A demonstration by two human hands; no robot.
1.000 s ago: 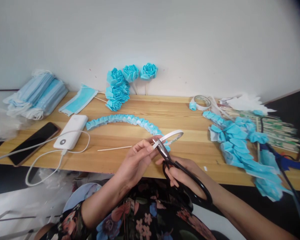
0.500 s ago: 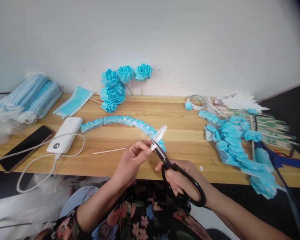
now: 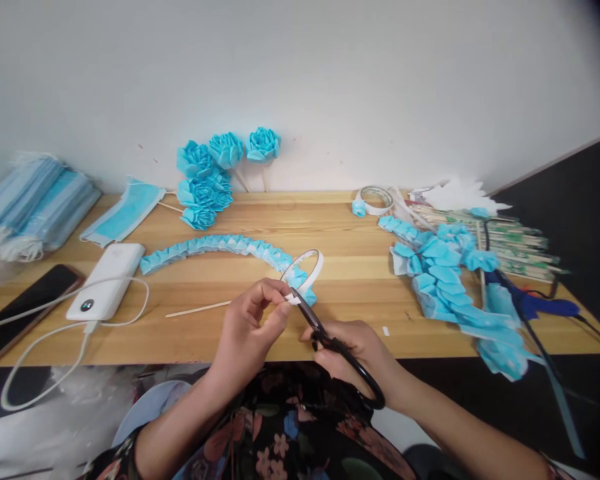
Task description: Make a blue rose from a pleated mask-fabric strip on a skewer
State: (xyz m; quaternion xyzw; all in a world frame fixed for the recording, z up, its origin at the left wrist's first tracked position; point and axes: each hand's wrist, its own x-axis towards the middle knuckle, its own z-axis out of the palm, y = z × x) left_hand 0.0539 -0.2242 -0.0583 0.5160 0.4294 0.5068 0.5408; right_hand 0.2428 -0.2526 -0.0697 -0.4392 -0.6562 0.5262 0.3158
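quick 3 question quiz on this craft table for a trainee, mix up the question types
1. True or false: the right hand holds the black scissors.
2. What does the left hand pinch? A) white strip B) wooden stick C) phone
3. Fill in: the blue paper flowers lean against the ____.
Key: 1 true; 2 A; 3 wall.
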